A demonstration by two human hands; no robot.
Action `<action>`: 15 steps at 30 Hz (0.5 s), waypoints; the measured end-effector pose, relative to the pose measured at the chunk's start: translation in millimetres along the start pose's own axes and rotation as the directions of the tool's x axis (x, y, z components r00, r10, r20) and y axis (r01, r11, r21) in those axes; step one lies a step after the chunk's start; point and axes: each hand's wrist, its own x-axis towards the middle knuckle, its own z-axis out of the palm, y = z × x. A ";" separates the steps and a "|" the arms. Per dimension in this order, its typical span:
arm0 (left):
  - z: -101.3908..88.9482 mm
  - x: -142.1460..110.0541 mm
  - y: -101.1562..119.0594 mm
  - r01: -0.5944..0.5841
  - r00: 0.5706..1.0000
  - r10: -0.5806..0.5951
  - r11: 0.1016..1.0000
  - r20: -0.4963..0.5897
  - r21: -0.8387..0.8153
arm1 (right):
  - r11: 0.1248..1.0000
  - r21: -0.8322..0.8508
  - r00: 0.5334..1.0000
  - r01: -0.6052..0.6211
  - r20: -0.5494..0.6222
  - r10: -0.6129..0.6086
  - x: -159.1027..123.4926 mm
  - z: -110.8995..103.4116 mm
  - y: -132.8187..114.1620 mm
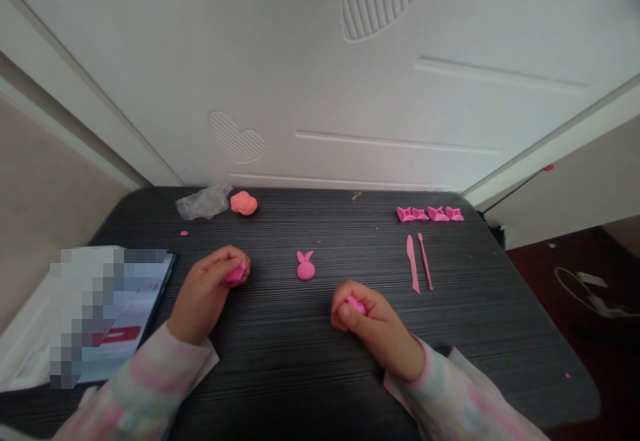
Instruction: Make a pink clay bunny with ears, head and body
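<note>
My left hand (213,288) is closed around a lump of pink modelling clay (237,272), part of which shows between thumb and fingers. A second piece of pink clay (357,304) sits in my right hand (367,321), whose fingers are curled over it. Between the hands, a small pink clay rabbit shape (305,270) with two ears lies flat on the dark table (280,361). Beyond my left hand rests an orange clay lump (244,203). To the right lie a pink plastic knife (413,263) and a thin pink modelling stick (425,261).
A crumpled clear plastic bag (204,202) is beside the orange lump. Several pink folded pieces (430,214) stand in a row at the back right. A tablet (125,321), partly blurred, lies at the left. A white panel with hearts (320,94) rises behind the table.
</note>
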 end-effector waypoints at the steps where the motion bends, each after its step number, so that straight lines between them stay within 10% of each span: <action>1: -4.9 3.6 -1.0 -0.047 0.997 0.054 0.993 -0.062 0.106 | 1.000 -0.009 1.000 0.017 0.014 -0.017 -0.6 -1.2 0.3; 7: -23.5 17.8 -3.3 -0.157 0.932 0.345 0.653 -0.106 0.741 | 0.984 -0.168 0.989 -0.058 0.127 0.080 -2.1 0.0 -2.5; 15: -28.4 25.5 -13.3 -0.175 0.900 0.436 0.382 -0.011 0.907 | 0.986 -0.134 0.990 -0.104 0.084 0.116 1.0 5.3 -0.2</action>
